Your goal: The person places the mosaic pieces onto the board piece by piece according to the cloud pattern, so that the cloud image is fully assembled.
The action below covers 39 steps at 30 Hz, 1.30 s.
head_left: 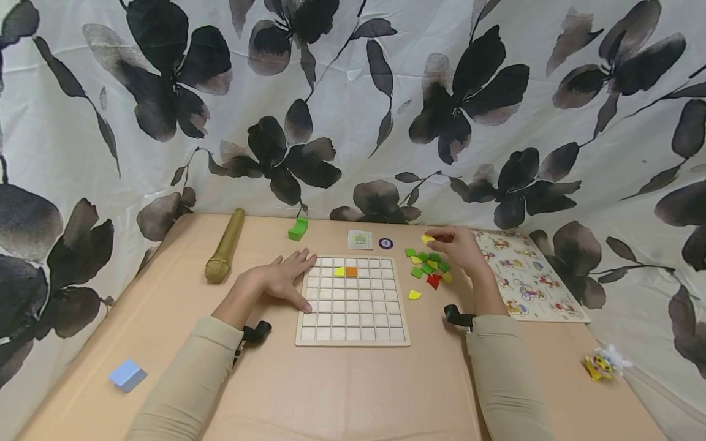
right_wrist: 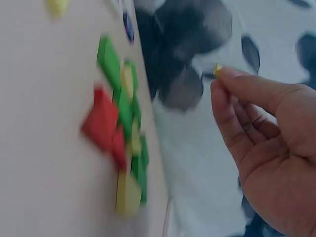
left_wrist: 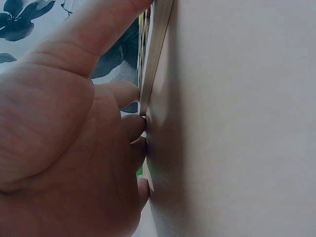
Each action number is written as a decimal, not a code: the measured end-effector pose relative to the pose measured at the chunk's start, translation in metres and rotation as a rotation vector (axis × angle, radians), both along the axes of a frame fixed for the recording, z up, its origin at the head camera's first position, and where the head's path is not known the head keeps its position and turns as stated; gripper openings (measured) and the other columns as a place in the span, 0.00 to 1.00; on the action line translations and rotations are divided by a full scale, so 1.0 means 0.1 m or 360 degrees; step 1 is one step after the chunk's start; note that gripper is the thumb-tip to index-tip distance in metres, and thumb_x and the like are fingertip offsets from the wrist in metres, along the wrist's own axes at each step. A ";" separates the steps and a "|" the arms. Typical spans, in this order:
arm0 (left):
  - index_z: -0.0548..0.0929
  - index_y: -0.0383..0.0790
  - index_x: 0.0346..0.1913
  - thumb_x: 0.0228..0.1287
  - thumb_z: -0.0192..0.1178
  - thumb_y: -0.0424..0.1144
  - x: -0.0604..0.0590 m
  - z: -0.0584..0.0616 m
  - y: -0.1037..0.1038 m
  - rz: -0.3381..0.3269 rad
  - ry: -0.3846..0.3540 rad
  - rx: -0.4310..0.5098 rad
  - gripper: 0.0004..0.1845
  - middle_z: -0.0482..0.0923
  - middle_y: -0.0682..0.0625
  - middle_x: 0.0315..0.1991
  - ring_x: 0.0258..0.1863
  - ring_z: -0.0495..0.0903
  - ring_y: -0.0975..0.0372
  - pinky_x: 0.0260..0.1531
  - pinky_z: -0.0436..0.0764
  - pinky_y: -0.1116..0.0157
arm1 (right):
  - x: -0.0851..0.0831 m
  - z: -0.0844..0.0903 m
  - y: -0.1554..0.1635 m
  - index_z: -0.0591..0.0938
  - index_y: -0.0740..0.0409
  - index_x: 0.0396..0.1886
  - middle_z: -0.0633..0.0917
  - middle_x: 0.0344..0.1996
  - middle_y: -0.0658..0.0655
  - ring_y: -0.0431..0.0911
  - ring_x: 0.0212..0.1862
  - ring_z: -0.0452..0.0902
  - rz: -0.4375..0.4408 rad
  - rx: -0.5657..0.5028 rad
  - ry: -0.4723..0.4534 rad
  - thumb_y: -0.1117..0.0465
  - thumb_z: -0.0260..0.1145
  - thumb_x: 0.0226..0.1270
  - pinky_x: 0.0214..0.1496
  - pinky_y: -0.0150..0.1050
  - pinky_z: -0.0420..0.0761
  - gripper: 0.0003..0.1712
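A white grid board point(head_left: 353, 318) lies on the table, with a yellow piece point(head_left: 339, 271) and an orange square tile point(head_left: 351, 272) in its second row. My left hand point(head_left: 281, 282) rests at the board's left edge, fingers spread, thumb on the border. In the left wrist view the fingertips point(left_wrist: 134, 127) touch the table beside the board's side. Above the loose pieces, my right hand point(head_left: 460, 245) pinches a small yellow tile point(head_left: 427, 239) between thumb and fingertips. Under it lies a pile of green tiles point(head_left: 417, 272), yellow tiles and red tiles point(head_left: 434, 280). One yellow tile point(head_left: 414, 295) lies apart, nearer the board.
Behind the board are a pattern card point(head_left: 360, 239), a round dark token point(head_left: 385, 244) and a green block point(head_left: 298, 229). A gold microphone point(head_left: 226, 248) and blue block point(head_left: 128, 375) lie left. A picture board point(head_left: 529, 275) and small yellow toy point(head_left: 601, 364) lie right. A floral curtain point(head_left: 375, 110) hangs behind.
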<state>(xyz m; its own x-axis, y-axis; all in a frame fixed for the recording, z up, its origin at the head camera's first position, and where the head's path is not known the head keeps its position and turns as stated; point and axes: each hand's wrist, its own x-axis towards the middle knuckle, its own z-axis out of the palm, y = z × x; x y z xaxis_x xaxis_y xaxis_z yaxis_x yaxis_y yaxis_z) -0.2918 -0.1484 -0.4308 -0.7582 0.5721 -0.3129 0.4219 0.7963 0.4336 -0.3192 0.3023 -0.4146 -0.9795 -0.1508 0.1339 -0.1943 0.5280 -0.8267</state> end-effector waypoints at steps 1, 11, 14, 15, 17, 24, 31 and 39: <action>0.44 0.39 0.85 0.47 0.77 0.67 0.00 0.00 0.00 0.0002 0.0000 0.0001 0.72 0.33 0.35 0.85 0.85 0.33 0.42 0.81 0.38 0.36 | 0.00 0.03 -0.07 0.85 0.64 0.60 0.86 0.58 0.67 0.44 0.49 0.83 0.0038 -0.0041 -0.0006 0.64 0.70 0.72 0.50 0.31 0.87 0.19; 0.45 0.39 0.85 0.47 0.77 0.67 0.00 0.01 0.00 0.0006 -0.0001 -0.0007 0.72 0.34 0.35 0.85 0.85 0.33 0.42 0.81 0.39 0.36 | 0.03 0.11 -0.75 0.89 0.59 0.56 0.89 0.51 0.60 0.49 0.45 0.81 0.0221 0.0056 -0.0010 0.62 0.72 0.71 0.46 0.41 0.85 0.15; 0.45 0.38 0.85 0.47 0.77 0.67 0.00 0.01 0.00 0.0002 0.0003 -0.0010 0.72 0.34 0.35 0.85 0.85 0.33 0.42 0.81 0.39 0.36 | 0.06 0.07 -0.93 0.90 0.60 0.54 0.90 0.47 0.58 0.47 0.43 0.83 0.0300 0.0135 0.0021 0.63 0.73 0.69 0.42 0.37 0.84 0.15; 0.45 0.38 0.85 0.47 0.77 0.67 0.00 0.01 0.00 0.0002 0.0004 -0.0011 0.72 0.34 0.35 0.85 0.85 0.33 0.42 0.81 0.39 0.36 | 0.06 0.05 -0.99 0.90 0.60 0.53 0.90 0.45 0.58 0.47 0.42 0.82 0.0334 0.0167 0.0033 0.63 0.73 0.69 0.41 0.35 0.83 0.15; 0.44 0.38 0.85 0.47 0.77 0.68 0.00 0.01 0.00 -0.0003 0.0005 -0.0018 0.73 0.33 0.35 0.85 0.85 0.33 0.42 0.81 0.39 0.36 | 0.07 0.01 -1.09 0.90 0.62 0.52 0.90 0.43 0.58 0.46 0.39 0.80 0.0400 0.0204 0.0029 0.64 0.74 0.68 0.39 0.33 0.81 0.15; 0.44 0.39 0.85 0.47 0.77 0.68 0.00 -0.01 0.01 -0.0002 0.0003 -0.0012 0.73 0.33 0.35 0.85 0.85 0.34 0.42 0.81 0.39 0.36 | 0.09 -0.15 -1.23 0.91 0.60 0.47 0.90 0.43 0.55 0.45 0.38 0.79 0.0523 0.0255 -0.0020 0.66 0.75 0.65 0.38 0.33 0.81 0.11; 0.44 0.39 0.85 0.47 0.77 0.68 -0.01 -0.03 0.01 0.0006 -0.0011 -0.0019 0.73 0.33 0.36 0.85 0.85 0.33 0.42 0.81 0.38 0.36 | 0.07 -0.26 -1.24 0.92 0.56 0.45 0.90 0.45 0.53 0.43 0.39 0.78 0.0618 0.0418 -0.0004 0.63 0.76 0.65 0.39 0.33 0.79 0.09; 0.44 0.40 0.85 0.47 0.77 0.68 -0.01 -0.02 0.00 0.0012 -0.0008 -0.0003 0.73 0.33 0.36 0.86 0.85 0.33 0.43 0.81 0.38 0.37 | 0.06 -0.29 -1.28 0.91 0.55 0.42 0.89 0.38 0.50 0.43 0.38 0.76 0.0599 0.0518 0.0017 0.63 0.76 0.65 0.40 0.34 0.79 0.07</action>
